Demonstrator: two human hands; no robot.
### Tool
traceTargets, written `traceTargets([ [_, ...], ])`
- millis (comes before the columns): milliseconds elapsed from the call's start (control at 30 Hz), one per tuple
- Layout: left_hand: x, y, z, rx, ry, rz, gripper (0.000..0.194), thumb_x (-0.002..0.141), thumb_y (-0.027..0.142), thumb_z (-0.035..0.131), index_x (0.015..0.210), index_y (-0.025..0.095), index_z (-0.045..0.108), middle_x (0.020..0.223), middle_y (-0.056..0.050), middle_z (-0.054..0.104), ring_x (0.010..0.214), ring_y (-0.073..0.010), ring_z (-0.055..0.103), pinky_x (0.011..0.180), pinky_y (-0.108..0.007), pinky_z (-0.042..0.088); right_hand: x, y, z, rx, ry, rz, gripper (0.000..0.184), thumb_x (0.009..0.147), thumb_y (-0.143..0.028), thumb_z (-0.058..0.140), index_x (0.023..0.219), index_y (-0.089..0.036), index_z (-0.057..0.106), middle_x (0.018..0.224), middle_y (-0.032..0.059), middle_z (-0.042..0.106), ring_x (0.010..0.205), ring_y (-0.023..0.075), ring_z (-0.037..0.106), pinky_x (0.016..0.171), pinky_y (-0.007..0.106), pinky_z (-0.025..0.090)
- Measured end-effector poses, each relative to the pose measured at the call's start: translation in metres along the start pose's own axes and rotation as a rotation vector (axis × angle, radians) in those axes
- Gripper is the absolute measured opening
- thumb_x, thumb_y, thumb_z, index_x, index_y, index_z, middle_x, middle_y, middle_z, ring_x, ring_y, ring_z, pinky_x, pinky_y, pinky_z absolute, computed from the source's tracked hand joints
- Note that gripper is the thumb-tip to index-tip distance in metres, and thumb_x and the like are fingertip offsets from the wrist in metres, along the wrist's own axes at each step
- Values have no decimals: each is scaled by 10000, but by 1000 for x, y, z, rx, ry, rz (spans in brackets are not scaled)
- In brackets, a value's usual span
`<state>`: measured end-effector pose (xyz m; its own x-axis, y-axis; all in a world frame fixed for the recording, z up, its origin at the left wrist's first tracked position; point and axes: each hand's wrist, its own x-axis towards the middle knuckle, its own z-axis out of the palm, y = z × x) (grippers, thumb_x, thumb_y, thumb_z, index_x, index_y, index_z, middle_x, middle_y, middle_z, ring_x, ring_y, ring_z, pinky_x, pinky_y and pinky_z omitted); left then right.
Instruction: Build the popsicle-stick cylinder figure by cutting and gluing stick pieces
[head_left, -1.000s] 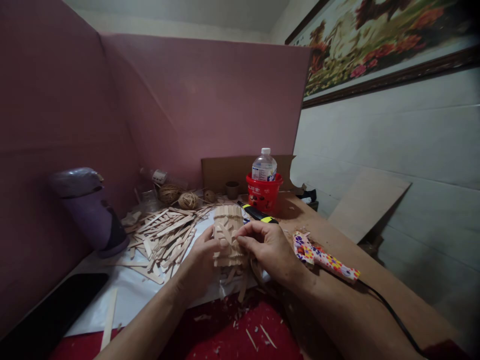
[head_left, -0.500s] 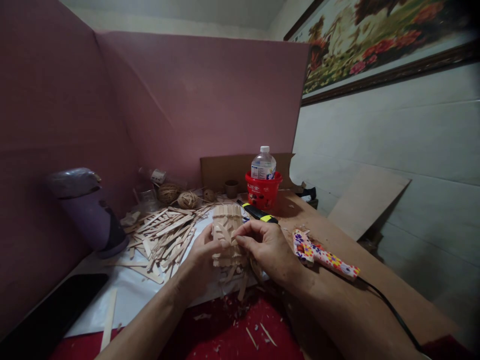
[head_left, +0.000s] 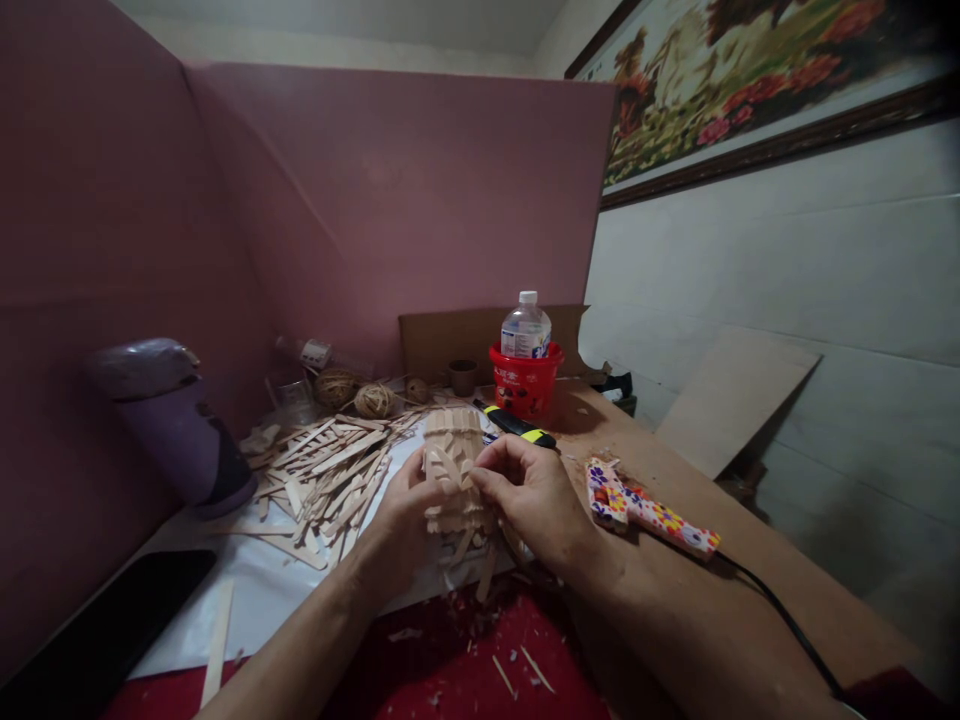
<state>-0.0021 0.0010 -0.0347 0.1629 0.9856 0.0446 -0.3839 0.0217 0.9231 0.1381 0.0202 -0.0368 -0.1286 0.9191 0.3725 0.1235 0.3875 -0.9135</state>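
Observation:
A small barrel-shaped piece built of pale wooden craft sticks (head_left: 453,428) stands upright between my hands. My left hand (head_left: 409,505) is closed around its left side, the thumb lying across the front. With thumb and forefinger pinched together, my right hand (head_left: 529,495) presses a small sliver of wood (head_left: 468,480) to the front of the piece. The fingertips hide most of that sliver. Behind my right hand lies a black and yellow utility knife (head_left: 517,426). A flower-patterned glue gun (head_left: 649,512) rests to the right.
Loose craft sticks (head_left: 337,465) are heaped at the left, with twine balls (head_left: 375,401) behind them. A red bucket (head_left: 525,385) holds a plastic bottle (head_left: 527,328). A purple tumbler (head_left: 184,430) and a black phone (head_left: 112,630) are at far left. Wood scraps litter the red cloth (head_left: 480,670).
Almost nothing differs. My right fingertips have shifted very slightly on the front of the craft-stick piece; my left hand keeps its hold.

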Motion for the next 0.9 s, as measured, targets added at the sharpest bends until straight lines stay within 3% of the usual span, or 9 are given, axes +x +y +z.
traceTargets([
  [133, 0, 0, -2, -38, -17, -12, 298, 712, 145, 596, 1007, 171, 557, 849, -55, 672, 665, -169, 623, 647, -319, 511, 0, 0, 0, -9, -12, 12, 122, 834, -235, 541, 723, -191, 567, 585, -37, 532, 458, 97, 461, 429, 220, 368],
  [267, -2, 2, -1, -79, -14, -37, 312, 702, 153, 605, 1012, 168, 573, 832, -53, 674, 656, -160, 620, 637, -297, 512, -3, -1, -2, -104, -5, -174, 87, 830, -155, 549, 812, -199, 621, 731, -5, 618, 650, 127, 559, 588, 242, 440],
  [433, -3, 4, 2, -64, 2, -36, 340, 698, 157, 606, 1035, 165, 569, 839, -59, 665, 695, -186, 626, 641, -321, 518, -7, -8, -4, -224, -5, -335, 254, 748, 23, 549, 817, -191, 667, 804, 8, 605, 753, 139, 563, 666, 255, 433],
  [900, -4, 3, -1, -76, -11, -48, 274, 730, 145, 573, 1000, 185, 550, 795, -39, 664, 667, -178, 629, 620, -320, 516, -7, -8, -3, -297, -11, -326, 137, 773, -42, 633, 774, -178, 649, 788, 2, 622, 751, 138, 573, 685, 256, 436],
])
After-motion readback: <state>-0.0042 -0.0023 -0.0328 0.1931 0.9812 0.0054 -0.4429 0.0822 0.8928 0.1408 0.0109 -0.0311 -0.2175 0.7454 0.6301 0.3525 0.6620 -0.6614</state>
